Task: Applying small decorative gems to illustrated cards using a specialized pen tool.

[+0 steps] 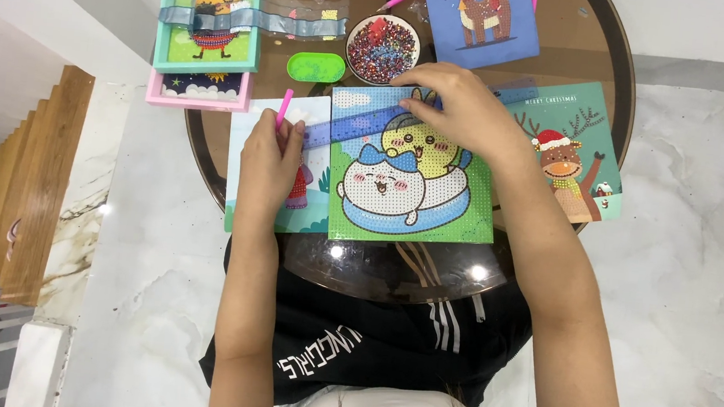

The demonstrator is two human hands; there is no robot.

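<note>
Head view, looking straight down on a round glass table.

Diamond-painting canvas w/ two cartoon animals on green ground lies centre frame, squarish, edges roughly parallel to frame edges. A clear-bluish film strip runs across its upper part, long axis left-right w/ slight tilt, lower at left end, higher toward right.

Right hand sits on canvas top edge, upper centre of frame, fingers curled & pointing left, tips pinching or pressing the film at the yellow figure's head; can't tell for sure which, looks like a pinch on the film.

Left hand is left of centre, just off canvas's left edge, closed round a pink drill pen. Pen's long axis is near vertical in frame, leaning a bit right at the upper end; which end is the tip can't be told, the lower part is hidden in the fist. Hand rests over a second picture card partly under the canvas.

Key relation: the film's left end lies just right of & slightly above the left hand; right hand is already on the film's right half, so right is the nearer hand to it, left nearer to the pen-side end.

Bowl of mixed beads sits just above the right hand, upper centre; green tray to its left. Framed bee picture upper left, reindeer cards right & top.
</note>
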